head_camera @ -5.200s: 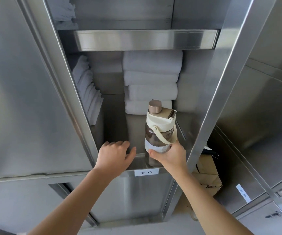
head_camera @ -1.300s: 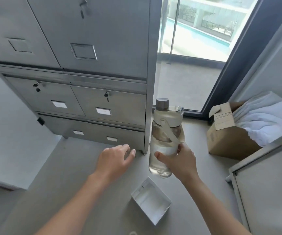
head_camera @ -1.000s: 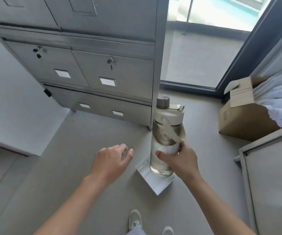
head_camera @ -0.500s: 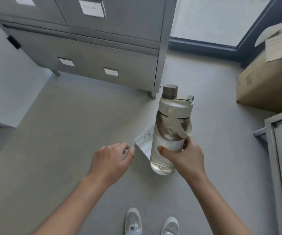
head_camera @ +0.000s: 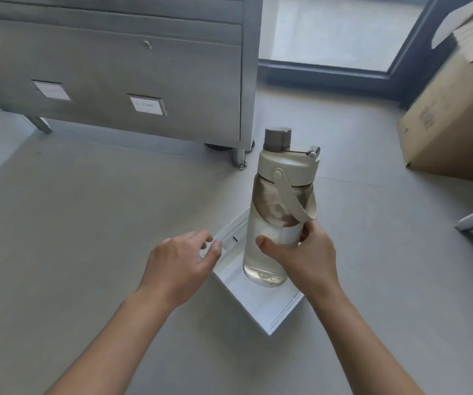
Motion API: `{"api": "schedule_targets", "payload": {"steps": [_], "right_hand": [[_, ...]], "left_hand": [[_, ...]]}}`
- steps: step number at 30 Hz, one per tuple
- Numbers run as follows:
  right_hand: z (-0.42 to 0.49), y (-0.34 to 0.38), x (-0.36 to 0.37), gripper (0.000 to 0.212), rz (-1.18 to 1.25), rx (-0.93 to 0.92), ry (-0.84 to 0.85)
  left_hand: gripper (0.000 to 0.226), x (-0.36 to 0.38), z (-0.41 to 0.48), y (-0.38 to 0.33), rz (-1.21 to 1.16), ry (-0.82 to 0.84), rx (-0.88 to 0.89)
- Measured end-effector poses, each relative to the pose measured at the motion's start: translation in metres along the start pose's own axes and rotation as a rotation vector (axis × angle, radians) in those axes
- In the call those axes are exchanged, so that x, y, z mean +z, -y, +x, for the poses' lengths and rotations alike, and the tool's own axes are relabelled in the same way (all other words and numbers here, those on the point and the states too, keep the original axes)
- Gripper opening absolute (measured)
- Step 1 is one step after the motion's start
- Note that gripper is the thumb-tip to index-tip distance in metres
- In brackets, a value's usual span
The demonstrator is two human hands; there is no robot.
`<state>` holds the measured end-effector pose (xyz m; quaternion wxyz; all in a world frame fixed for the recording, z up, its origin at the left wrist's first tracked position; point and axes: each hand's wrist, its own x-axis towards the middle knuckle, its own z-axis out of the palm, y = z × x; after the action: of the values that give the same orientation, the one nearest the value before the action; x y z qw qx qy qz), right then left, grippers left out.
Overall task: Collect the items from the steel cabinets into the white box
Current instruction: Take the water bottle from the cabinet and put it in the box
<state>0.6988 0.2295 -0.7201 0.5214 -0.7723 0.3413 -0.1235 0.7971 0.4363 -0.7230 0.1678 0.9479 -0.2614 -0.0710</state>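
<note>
One water bottle (head_camera: 275, 218) in shot, one white box (head_camera: 281, 315), one steel cabinet (head_camera: 115, 61) showing two labels, a left label (head_camera: 51, 91) and a right label (head_camera: 147, 104), one cardboard box (head_camera: 451, 124), and two hands, the left hand (head_camera: 181, 263) and the right hand (head_camera: 306, 258).

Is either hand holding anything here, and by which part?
The right hand grips the water bottle around the lower middle of its body; the left hand holds nothing.

The bottle (head_camera: 271, 212) hides part of the white box (head_camera: 269, 309); drawer labels (head_camera: 147, 104) are illegible.
</note>
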Motion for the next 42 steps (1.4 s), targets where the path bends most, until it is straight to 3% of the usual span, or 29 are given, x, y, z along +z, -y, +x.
{"api": "schedule_targets", "payload": {"steps": [10, 26, 37, 42], "right_hand": [[0.049, -0.027, 0.005, 0.061, -0.069, -0.172, -0.073], [0.067, -0.095, 0.064, 0.070, -0.264, -0.114, 0.113], [0.085, -0.176, 0.130, 0.069, -0.510, -0.019, 0.302], [0.072, -0.194, 0.137, 0.073, -0.596, 0.010, 0.381]], "left_hand": [[0.050, 0.035, 0.046, 0.007, -0.118, -0.161, 0.111], [0.045, 0.074, 0.055, 0.039, -0.043, 0.183, 0.053], [0.048, 0.096, 0.047, 0.060, 0.037, 0.263, 0.090], [0.045, 0.096, 0.048, 0.068, 0.006, 0.223, 0.090]]}}
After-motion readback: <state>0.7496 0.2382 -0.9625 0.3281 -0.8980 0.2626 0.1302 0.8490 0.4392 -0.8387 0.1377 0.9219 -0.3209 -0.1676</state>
